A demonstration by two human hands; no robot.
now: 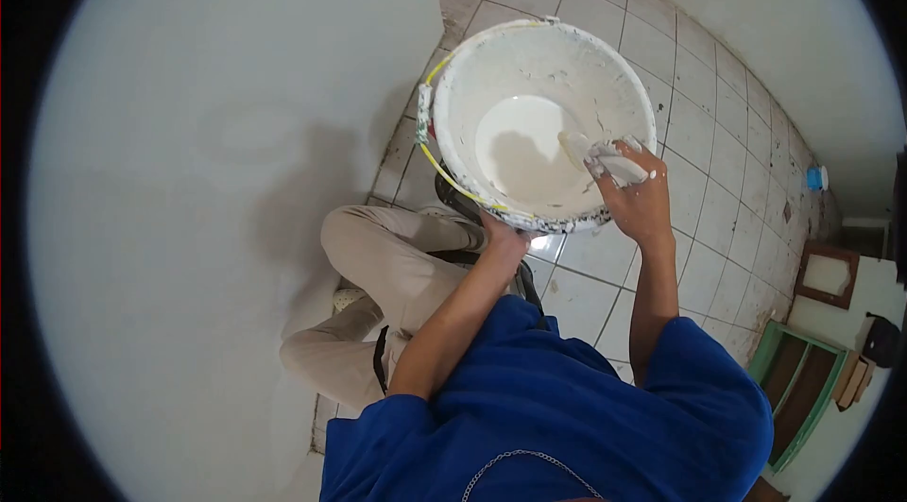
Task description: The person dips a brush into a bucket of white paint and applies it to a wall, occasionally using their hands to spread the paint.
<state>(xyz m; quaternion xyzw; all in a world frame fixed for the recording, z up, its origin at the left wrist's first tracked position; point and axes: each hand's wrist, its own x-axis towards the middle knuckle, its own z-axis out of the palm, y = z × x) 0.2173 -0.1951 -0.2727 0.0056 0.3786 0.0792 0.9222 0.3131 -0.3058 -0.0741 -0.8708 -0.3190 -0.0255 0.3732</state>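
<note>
A white bucket (590, 63) with a paint-spattered rim is tilted toward me, with white paint (515, 119) pooled at its bottom. My left hand (505, 232) grips the bucket at its near side, just under the rim; most of its fingers are hidden there. Over the inside of the bucket, my right hand (638, 183) is closed around a white-smeared paintbrush (573, 151). Its pale bristles point down and left, overlapping the edge of the paint in this view. White splashes cover the fingers. The yellow wire handle (436, 162) hangs along the bucket's left side.
A smooth pale wall (208, 171) rises close on the left. White floor tiles (699, 181) with dark joints stretch to the right. Farther off are a light blue container (816, 178), a brown wooden frame (827, 273) and a green-framed piece (798, 389).
</note>
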